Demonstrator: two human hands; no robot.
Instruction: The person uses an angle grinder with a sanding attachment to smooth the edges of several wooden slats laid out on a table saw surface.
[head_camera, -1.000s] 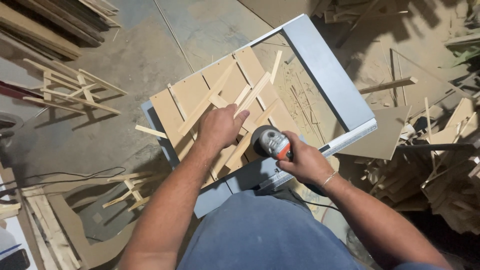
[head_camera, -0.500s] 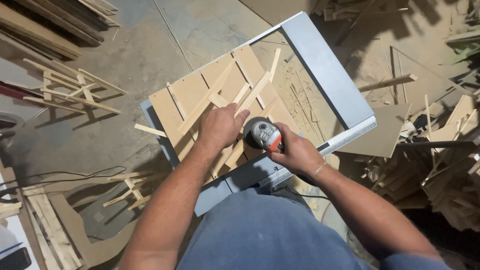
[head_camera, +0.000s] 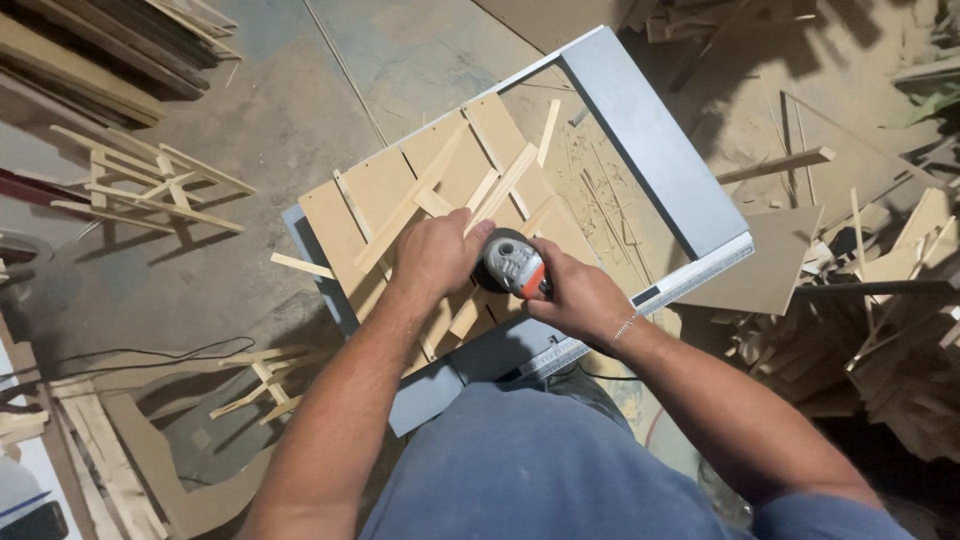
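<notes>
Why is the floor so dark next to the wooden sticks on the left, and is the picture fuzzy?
Head view: light falls from one side, so the stick frame throws long dark shadows on the floor; the right hand and its power tool look sharp, the left hand too; straight edges bend near the corners, a wide-lens effect.

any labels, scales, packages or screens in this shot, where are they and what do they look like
No packages or screens show.
Measuring scale strip: along the near right edge of the grey table; long, pale, with fine dark marks and a small black patch.
Power tool: in the right hand, beside the left hand; grey and orange casing, any marking too small to tell.
</notes>
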